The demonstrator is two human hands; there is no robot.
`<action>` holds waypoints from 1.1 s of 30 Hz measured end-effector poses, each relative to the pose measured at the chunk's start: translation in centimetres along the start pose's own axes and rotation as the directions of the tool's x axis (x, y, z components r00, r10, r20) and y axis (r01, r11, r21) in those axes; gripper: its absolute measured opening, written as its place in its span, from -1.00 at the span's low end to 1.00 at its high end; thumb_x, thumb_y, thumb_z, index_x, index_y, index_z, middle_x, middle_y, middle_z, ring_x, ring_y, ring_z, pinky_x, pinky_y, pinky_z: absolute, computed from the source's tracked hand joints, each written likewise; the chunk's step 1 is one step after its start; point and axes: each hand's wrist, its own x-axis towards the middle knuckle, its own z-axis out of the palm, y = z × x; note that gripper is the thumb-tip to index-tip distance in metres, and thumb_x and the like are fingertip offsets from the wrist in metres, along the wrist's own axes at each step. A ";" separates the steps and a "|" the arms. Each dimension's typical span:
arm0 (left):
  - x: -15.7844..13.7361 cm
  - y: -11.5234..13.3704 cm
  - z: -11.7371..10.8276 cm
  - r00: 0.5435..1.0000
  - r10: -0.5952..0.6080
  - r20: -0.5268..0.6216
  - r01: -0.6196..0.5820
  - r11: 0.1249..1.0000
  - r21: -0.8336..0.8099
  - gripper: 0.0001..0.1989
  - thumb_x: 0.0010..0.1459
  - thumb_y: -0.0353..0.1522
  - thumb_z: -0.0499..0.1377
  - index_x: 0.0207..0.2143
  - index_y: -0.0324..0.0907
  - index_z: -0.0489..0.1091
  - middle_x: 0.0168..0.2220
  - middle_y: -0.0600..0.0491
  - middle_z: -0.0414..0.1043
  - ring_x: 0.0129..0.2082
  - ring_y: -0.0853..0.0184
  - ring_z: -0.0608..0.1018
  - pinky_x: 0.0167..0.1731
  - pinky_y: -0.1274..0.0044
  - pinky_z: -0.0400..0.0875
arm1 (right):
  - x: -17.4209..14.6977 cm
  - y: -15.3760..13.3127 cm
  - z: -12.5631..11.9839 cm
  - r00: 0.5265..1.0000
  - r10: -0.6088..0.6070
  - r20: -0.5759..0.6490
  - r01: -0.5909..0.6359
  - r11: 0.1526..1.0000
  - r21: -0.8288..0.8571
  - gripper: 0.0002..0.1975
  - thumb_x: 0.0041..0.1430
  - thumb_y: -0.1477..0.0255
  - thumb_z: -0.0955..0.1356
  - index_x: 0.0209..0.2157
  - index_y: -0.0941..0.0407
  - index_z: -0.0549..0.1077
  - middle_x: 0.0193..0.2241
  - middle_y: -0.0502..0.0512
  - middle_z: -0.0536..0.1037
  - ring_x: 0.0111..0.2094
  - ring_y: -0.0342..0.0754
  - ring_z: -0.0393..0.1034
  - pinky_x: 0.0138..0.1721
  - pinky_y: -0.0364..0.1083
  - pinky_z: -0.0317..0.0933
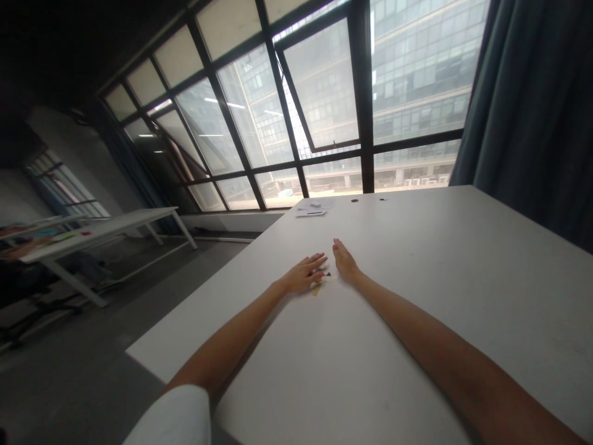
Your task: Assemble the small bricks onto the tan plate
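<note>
My left hand (302,274) lies palm down on the white table (398,241), its fingers stretched and slightly apart, partly covering a few small things. By its fingertips I see a pale scrap with small dark bits (328,274), too small to name. A yellowish strip (316,289) sticks out below the same hand. To the right, my right hand (345,262) stands on its edge with straight fingers pointing away from me, its palm toward the scrap. Nothing shows in its grasp. A narrow gap separates the two hands.
Papers (312,209) lie at the table's far left corner. A dark round spot (354,200) and a small dark item (383,199) are by the far edge. Beyond stand windows and a blue curtain (532,123). Another table (115,225) is at left, with a person's arm (18,248).
</note>
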 end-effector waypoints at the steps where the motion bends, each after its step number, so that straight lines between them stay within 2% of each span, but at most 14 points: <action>1: 0.3 0.8 0.1 0.999 0.025 0.021 -0.025 1.000 0.019 -0.32 0.37 0.04 -0.15 0.42 -0.02 -0.03 0.45 0.03 -0.12 0.44 0.17 -0.01 0.41 0.21 -0.16 | 0.1 0.0 -0.2 1.000 0.015 -0.022 -0.014 0.999 0.042 -0.11 0.27 -0.18 0.07 0.34 0.20 0.18 0.39 0.21 0.10 0.42 0.00 -0.11 0.42 0.02 -0.28; 6: 1.1 4.3 0.9 0.981 0.122 0.149 -0.133 0.989 0.069 -0.36 0.37 -0.01 -0.09 0.42 0.10 -0.09 0.46 0.07 -0.20 0.45 0.08 -0.08 0.37 0.06 -0.20 | 0.5 0.1 -1.0 0.992 0.096 -0.080 -0.080 0.979 0.188 -0.03 0.22 -0.25 0.03 0.34 0.22 0.18 0.36 0.22 0.16 0.39 -0.01 -0.01 0.40 0.00 -0.19; 10: 0.8 5.2 2.2 0.973 0.147 0.177 -0.168 0.980 0.111 -0.43 0.42 -0.08 -0.18 0.43 0.11 -0.12 0.45 0.10 -0.16 0.45 0.14 -0.09 0.38 0.06 -0.29 | 0.7 0.5 -1.3 0.984 0.147 -0.103 -0.118 0.962 0.246 -0.06 0.24 -0.23 0.02 0.34 0.19 0.19 0.37 0.20 0.14 0.39 -0.02 -0.01 0.39 -0.01 -0.17; 14: 0.6 4.8 2.9 0.982 0.109 0.152 -0.133 0.978 0.162 -0.43 0.43 -0.11 -0.23 0.43 0.03 -0.09 0.44 0.06 -0.09 0.45 0.16 -0.08 0.38 0.09 -0.34 | 1.0 1.1 -1.7 0.978 0.184 -0.101 -0.149 0.946 0.287 -0.15 0.31 -0.16 0.01 0.35 0.16 0.18 0.37 0.18 0.13 0.39 -0.03 -0.01 0.38 0.04 -0.14; 17: 0.7 4.3 2.7 0.991 0.043 0.125 -0.068 0.978 0.196 -0.41 0.42 -0.08 -0.21 0.42 0.00 -0.04 0.43 0.04 -0.05 0.45 0.15 -0.06 0.38 0.10 -0.35 | 1.0 1.3 -2.1 0.976 0.199 -0.088 -0.164 0.939 0.302 -0.14 0.31 -0.17 0.01 0.36 0.14 0.16 0.39 0.18 0.09 0.40 -0.04 -0.04 0.37 0.04 -0.12; 21: 0.7 4.4 1.8 0.998 -0.016 0.068 0.001 0.975 0.223 -0.37 0.41 -0.04 -0.20 0.43 -0.05 -0.07 0.45 0.02 -0.13 0.45 0.13 -0.10 0.39 0.12 -0.34 | 0.3 0.7 -3.2 0.974 0.222 -0.054 -0.195 0.930 0.313 -0.12 0.29 -0.20 -0.02 0.37 0.13 0.11 0.41 0.16 0.02 0.41 -0.05 -0.08 0.37 0.04 -0.11; 27: 1.6 7.2 1.9 0.996 -0.052 -0.073 0.062 0.987 0.146 -0.30 0.41 -0.02 -0.28 0.45 -0.16 -0.24 0.46 -0.04 -0.24 0.46 0.18 -0.16 0.40 0.17 -0.25 | -1.9 -2.0 -7.2 0.968 0.237 0.088 -0.252 0.883 0.397 -0.21 0.36 -0.09 -0.10 0.41 0.07 0.01 0.43 0.12 -0.08 0.42 -0.09 -0.14 0.39 0.02 -0.18; 30: 3.8 8.8 2.9 0.989 -0.107 -0.098 0.115 0.991 0.073 -0.29 0.40 -0.02 -0.28 0.45 -0.19 -0.25 0.46 -0.09 -0.24 0.46 0.15 -0.15 0.39 0.15 -0.17 | -3.3 -3.1 -10.2 0.972 0.217 0.091 -0.236 0.887 0.396 -0.29 0.37 -0.07 -0.10 0.39 -0.08 0.05 0.44 -0.01 -0.11 0.42 -0.10 -0.15 0.39 0.08 -0.19; 33: 6.6 10.6 4.2 0.976 -0.197 -0.095 0.197 0.980 -0.005 -0.28 0.39 -0.02 -0.27 0.44 -0.23 -0.24 0.45 -0.17 -0.22 0.45 0.09 -0.11 0.36 0.11 -0.08 | -5.4 -3.7 -13.1 0.974 0.205 0.093 -0.225 0.873 0.432 -0.36 0.40 -0.04 -0.05 0.35 -0.13 0.14 0.43 -0.07 -0.05 0.42 -0.11 -0.11 0.39 0.09 -0.18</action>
